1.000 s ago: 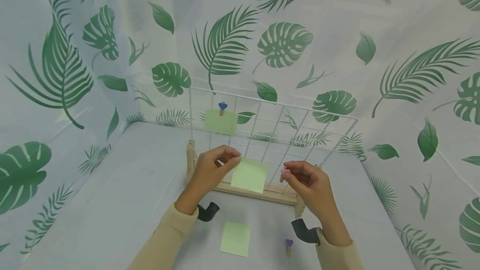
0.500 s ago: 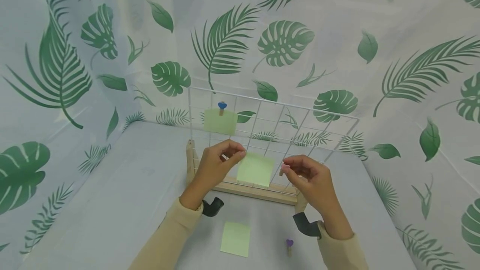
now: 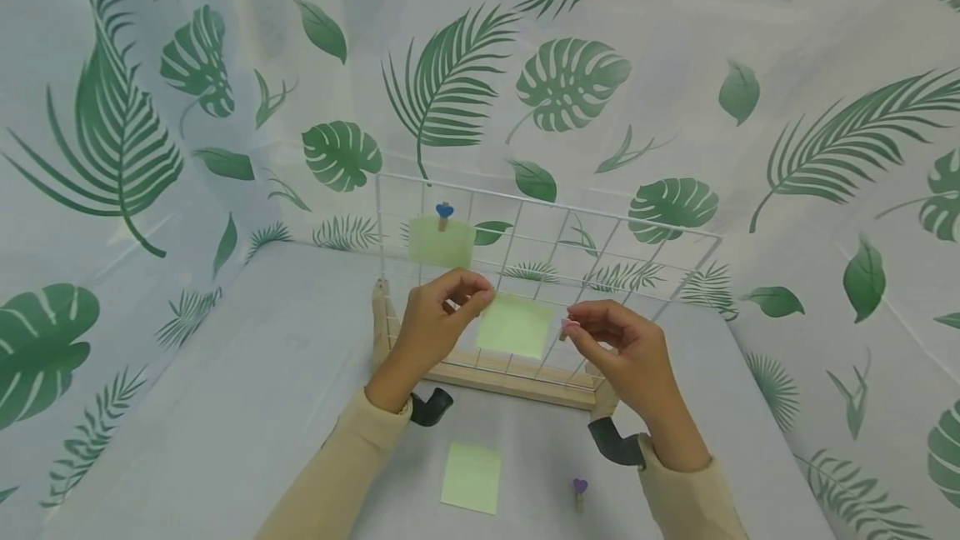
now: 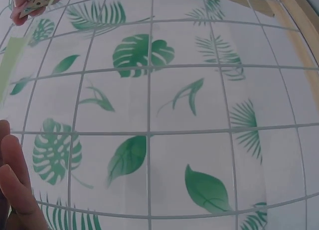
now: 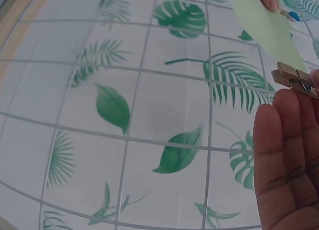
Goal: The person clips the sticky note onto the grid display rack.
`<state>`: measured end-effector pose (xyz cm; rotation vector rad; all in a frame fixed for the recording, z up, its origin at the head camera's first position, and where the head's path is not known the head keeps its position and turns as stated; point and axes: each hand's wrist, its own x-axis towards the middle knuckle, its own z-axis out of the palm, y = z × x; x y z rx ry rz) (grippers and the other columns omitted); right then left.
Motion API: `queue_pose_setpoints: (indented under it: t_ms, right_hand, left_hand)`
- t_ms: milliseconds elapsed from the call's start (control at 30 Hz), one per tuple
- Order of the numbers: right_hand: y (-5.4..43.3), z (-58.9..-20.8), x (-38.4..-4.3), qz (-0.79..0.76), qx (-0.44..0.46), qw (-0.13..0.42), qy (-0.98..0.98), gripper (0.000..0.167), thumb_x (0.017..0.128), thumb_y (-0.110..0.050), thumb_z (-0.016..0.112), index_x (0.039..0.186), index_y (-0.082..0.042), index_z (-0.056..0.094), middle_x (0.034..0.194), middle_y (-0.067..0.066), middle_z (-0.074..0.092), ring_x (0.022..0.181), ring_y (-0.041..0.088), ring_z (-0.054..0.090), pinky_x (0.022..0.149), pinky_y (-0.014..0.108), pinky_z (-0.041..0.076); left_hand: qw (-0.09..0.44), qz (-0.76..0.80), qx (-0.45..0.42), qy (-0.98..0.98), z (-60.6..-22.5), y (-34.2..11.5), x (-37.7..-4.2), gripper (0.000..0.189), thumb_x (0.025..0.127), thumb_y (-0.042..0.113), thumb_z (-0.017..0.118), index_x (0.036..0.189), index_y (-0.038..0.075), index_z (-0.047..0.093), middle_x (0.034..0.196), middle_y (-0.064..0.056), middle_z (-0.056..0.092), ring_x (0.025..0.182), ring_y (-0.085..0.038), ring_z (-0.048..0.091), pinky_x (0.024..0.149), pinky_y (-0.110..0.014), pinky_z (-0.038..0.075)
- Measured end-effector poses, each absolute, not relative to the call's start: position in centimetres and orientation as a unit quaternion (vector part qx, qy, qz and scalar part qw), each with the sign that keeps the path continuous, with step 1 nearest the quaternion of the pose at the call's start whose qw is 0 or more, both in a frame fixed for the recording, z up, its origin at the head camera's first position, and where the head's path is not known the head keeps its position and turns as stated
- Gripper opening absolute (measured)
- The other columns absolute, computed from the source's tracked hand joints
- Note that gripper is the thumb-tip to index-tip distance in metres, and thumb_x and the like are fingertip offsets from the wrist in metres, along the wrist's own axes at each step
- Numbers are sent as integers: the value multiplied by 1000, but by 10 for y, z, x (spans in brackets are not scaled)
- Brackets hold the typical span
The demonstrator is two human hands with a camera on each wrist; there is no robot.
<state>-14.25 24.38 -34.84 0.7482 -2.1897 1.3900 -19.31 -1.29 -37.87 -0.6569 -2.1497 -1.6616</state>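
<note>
My left hand [image 3: 442, 315] pinches a pale green sticky note [image 3: 514, 325] by its upper left corner, in front of the white wire grid [image 3: 592, 273]. To the right of the note, my right hand [image 3: 622, 348] pinches a small wooden clothespin [image 5: 295, 79] with a pink top; the clothespin and note look close but apart in the head view. Another green note [image 3: 441, 242] hangs on the grid's upper left, under a clothespin with a blue heart [image 3: 445, 211]. In the left wrist view, some left fingers [image 4: 17, 185] show at the left edge.
The grid stands in a wooden base [image 3: 517, 388]. On the white table before it lie a third green note [image 3: 471, 478] and a clothespin with a purple heart [image 3: 580, 493]. A leaf-printed curtain [image 3: 570, 90] surrounds the table.
The left hand has moved the held note up and slightly right along the grid. My right hand has risen a little with the clothespin.
</note>
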Motion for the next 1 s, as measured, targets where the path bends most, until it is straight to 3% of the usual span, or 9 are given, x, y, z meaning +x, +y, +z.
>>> queue_pose_setpoints:
  t_ms: [233,500,800,1000]
  right_hand:
    - [242,-348,-145,497,271,217,-795,24,86,24,74,106,10,73,98,-5,76,88,2,74,81,16,60]
    - [238,-342,-146,492,265,227,-798,24,87,24,72,108,11,73,97,11,77,89,1,73,84,15,59]
    - [238,-335,-149,488,275,236,-794,21,88,21,73,107,12,73,96,5,77,88,3,74,84,15,59]
    - [236,-330,-151,482,275,245,-795,23,88,22,73,108,10,74,97,13,77,88,1,73,84,14,58]
  left_hand:
    - [191,-589,-221,-754,-373,-11,-194,9,102,15,77,106,7,77,92,-5,77,81,-16,68,69,-24,54]
    - [204,-591,-220,-749,-365,-9,-198,9,102,14,77,106,6,77,92,-6,77,81,-17,68,67,-23,52]
    - [208,-591,-229,-745,-362,-7,-201,11,103,14,76,106,5,76,93,-7,78,83,-20,70,66,-21,51]
    - [204,-601,-242,-734,-361,-6,-203,11,104,13,74,108,3,75,93,-8,77,79,-19,68,62,-21,53]
